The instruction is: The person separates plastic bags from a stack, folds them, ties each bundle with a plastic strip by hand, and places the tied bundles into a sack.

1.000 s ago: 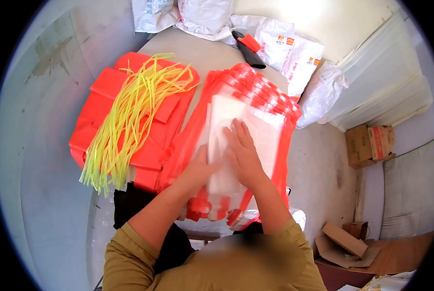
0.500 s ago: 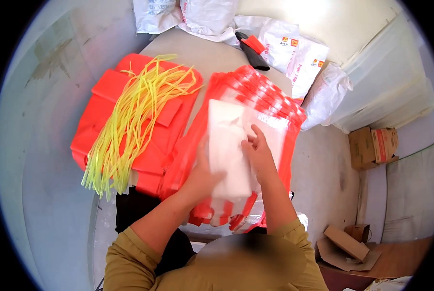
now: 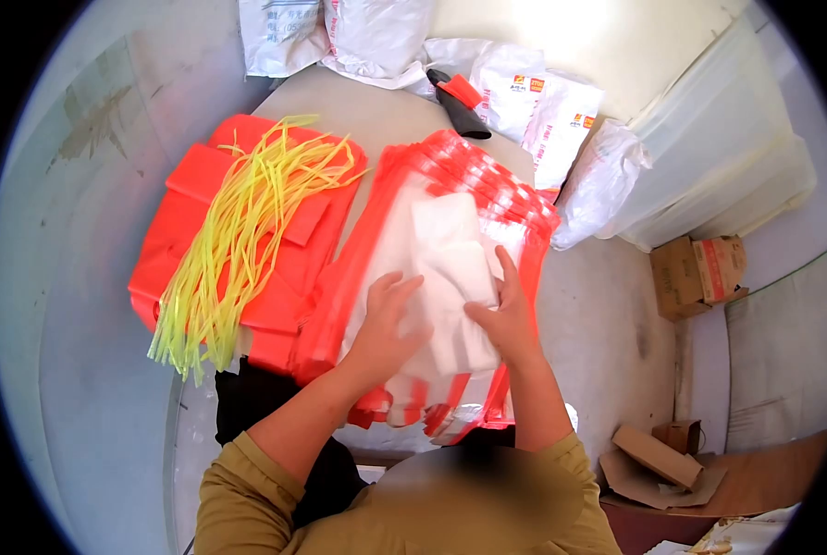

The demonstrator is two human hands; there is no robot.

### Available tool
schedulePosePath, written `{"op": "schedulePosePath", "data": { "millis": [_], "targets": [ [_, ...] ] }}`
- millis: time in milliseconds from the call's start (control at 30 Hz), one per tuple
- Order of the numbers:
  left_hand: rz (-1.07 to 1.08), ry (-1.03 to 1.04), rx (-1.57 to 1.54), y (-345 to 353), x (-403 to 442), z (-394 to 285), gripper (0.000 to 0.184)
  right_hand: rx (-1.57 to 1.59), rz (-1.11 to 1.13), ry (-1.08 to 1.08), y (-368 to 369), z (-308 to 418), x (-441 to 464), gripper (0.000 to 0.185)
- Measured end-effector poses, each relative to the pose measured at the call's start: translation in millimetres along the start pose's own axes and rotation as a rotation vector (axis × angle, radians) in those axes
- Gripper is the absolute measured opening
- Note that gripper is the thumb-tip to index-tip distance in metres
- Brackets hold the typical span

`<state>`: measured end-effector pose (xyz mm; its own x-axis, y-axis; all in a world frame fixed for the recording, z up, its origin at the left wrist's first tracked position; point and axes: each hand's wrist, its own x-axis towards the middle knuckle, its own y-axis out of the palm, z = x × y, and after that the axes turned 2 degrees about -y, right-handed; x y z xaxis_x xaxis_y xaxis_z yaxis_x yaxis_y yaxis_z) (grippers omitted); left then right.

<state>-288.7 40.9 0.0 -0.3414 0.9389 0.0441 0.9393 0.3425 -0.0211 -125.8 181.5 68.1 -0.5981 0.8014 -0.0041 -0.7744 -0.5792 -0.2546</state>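
A folded white sheet or bag (image 3: 452,268), soft and creased, lies on a fanned stack of red-and-clear plastic bags (image 3: 376,240). At its left edge is my left hand (image 3: 388,328), fingers spread and slightly blurred. My right hand (image 3: 511,314) is at its right edge, thumb and fingers apart, the thumb over the white material. Whether either hand presses on it I cannot tell. Left of the stack, a bundle of yellow strips (image 3: 238,240) rests across folded red plastic (image 3: 187,199).
White printed sacks (image 3: 506,92) line the far edge of the table (image 3: 339,97). A black roll with a red piece (image 3: 462,106) lies near them. Cardboard boxes (image 3: 696,277) stand on the floor at right, with cardboard pieces (image 3: 659,458) at lower right.
The white material has shifted and turned from a smooth upright shape to a creased, slanted one. My left hand's fingers have spread, and my right hand has moved lower along the right edge.
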Motion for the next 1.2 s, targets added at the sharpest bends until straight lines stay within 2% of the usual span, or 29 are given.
{"op": "schedulePosePath", "data": {
  "millis": [100, 133, 200, 233, 267, 333, 400, 500, 533, 633, 733, 833, 933, 1033, 1133, 1200],
  "targets": [
    [0.19, 0.2, -0.097, -4, 2, 0, 0.076, -0.579, 0.028, -0.103, 8, 55, -16, 0.09],
    [0.186, 0.141, -0.311, 2, 2, 3, 0.074, -0.736, 0.07, -0.111, 18, 70, -24, 0.076],
    [0.174, 0.013, -0.739, 17, 0, 13, 0.072, -0.84, 0.165, -0.334, 37, 53, -32, 0.073],
    [0.154, -0.051, -0.784, 15, 0, 12, 0.069, -0.888, 0.214, -0.448, 46, 47, -36, 0.071],
    [0.131, -0.115, -0.827, 10, 1, 9, 0.066, -0.843, 0.262, -0.411, 54, 49, -38, 0.058],
    [0.029, -0.298, -0.906, 2, 3, -10, 0.052, -0.702, 0.307, -0.322, 53, 37, -32, 0.049],
    [-0.024, -0.346, -0.791, -2, 2, -15, 0.057, -0.538, 0.294, -0.313, 48, 24, -21, 0.035],
    [-0.039, -0.378, -0.697, -3, 0, -7, 0.068, -0.357, 0.176, -0.077, 33, 18, -1, 0.032],
    [-0.034, -0.38, -0.678, -3, -1, -2, 0.073, -0.426, 0.076, -0.15, 33, 22, 6, 0.033],
    [0.026, -0.347, -0.491, -5, -3, 12, 0.08, -0.594, -0.009, -0.475, 29, 22, 41, 0.035],
    [0.067, -0.327, -0.267, -7, -5, 3, 0.081, -0.772, 0.023, -0.594, 38, 9, 79, 0.034],
    [0.072, -0.343, -0.166, -6, -4, 8, 0.082, -0.811, 0.169, -0.19, 49, 20, 102, 0.035],
    [0.096, -0.344, -0.157, -10, -6, 5, 0.08, -0.731, 0.21, -0.1, 51, 22, 111, 0.035],
    [0.097, -0.321, -0.121, -9, -5, 12, 0.079, -0.443, 0.251, -0.024, 47, 13, 118, 0.033],
    [0.097, -0.28, -0.15, -7, -4, 18, 0.078, -0.479, 0.306, -0.067, 40, 13, 120, 0.035],
    [0.111, -0.322, -0.182, -8, -3, 14, 0.078, -0.351, 0.282, -0.051, 35, 6, 122, 0.032]
  ]
}}
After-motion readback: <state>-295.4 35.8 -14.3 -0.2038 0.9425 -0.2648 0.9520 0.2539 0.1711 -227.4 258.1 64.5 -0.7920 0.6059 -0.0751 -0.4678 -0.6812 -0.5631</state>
